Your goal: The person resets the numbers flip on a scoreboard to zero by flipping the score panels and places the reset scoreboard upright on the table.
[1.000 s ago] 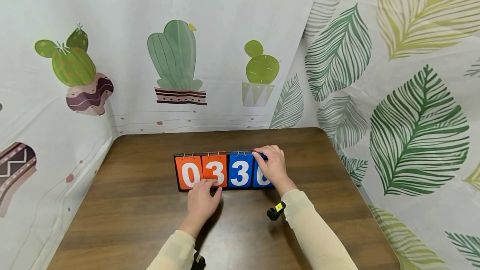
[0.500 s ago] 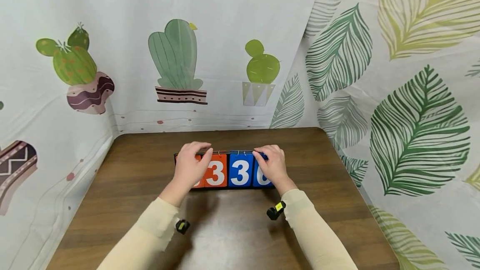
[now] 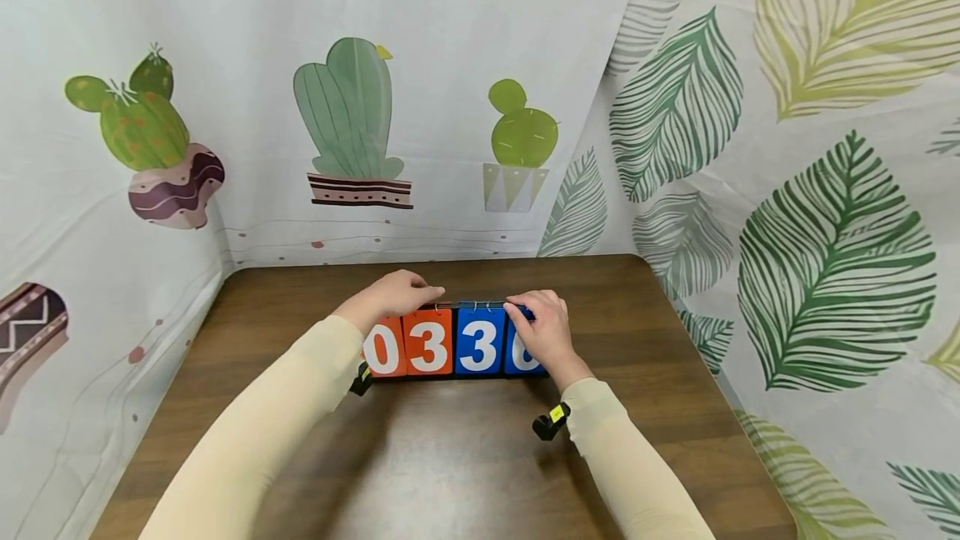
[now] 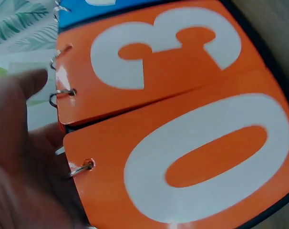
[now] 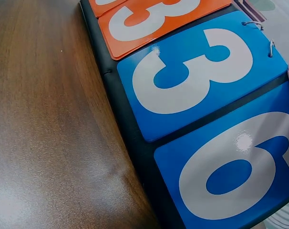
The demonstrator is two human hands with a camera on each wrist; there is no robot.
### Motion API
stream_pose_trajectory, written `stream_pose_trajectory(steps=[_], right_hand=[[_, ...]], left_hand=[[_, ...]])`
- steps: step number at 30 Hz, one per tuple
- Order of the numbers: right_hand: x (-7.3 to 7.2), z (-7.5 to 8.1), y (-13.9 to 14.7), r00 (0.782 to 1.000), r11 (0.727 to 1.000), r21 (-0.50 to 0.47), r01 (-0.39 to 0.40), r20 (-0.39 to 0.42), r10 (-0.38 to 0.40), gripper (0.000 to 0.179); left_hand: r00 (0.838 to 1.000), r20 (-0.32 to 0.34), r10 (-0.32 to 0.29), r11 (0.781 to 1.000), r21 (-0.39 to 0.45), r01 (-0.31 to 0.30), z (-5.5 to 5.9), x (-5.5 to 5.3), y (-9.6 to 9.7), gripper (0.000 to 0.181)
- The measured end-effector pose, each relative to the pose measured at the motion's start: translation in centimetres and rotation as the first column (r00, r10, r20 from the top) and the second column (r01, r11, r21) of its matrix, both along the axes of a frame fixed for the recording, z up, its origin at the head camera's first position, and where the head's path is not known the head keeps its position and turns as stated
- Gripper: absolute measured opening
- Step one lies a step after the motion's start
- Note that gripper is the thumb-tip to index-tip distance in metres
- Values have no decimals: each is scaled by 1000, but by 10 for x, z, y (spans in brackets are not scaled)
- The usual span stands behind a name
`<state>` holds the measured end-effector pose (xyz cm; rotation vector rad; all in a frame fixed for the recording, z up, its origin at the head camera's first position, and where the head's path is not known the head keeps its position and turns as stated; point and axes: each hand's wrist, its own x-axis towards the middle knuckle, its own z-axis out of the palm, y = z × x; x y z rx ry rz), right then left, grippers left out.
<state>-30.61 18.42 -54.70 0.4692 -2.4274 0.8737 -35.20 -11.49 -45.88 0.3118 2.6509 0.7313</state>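
1 left arm in a long cream sleeve (image 3: 277, 411) slants up over the brown wood-grain table (image 3: 457, 457), wrist bent so the left hand (image 3: 396, 293) arches rightward at the top edge of a black-backed flip scoreboard (image 3: 455, 347); its fingers are loosely parted, and contact is unclear. Toward the table's far side, the scoreboard shows 2 orange cards (image 3: 428, 342), 0 and 3, then 2 blue cards (image 3: 480, 342), 3 and 6. Rightmost, the right hand (image 3: 546, 327) angles up-left, fingers pinching the scoreboard's top edge.
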Motion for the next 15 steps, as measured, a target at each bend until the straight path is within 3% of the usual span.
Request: stream_pose_trajectory(steps=[5,8,15], right_hand=[[0,0,1,1000,1000,5,-4,2,4,26],[0,0,0,1000,1000,5,-4,11,4,27],[0,1,-1,1000,1000,1,2,15,-2,26]], left_hand=[[986,161,-42,991,-115,61,11,-15,17,81],[970,241,-19,989,-137,54,16,-22,29,73],[955,296,38,987,-161,11,19,-28,45,65]])
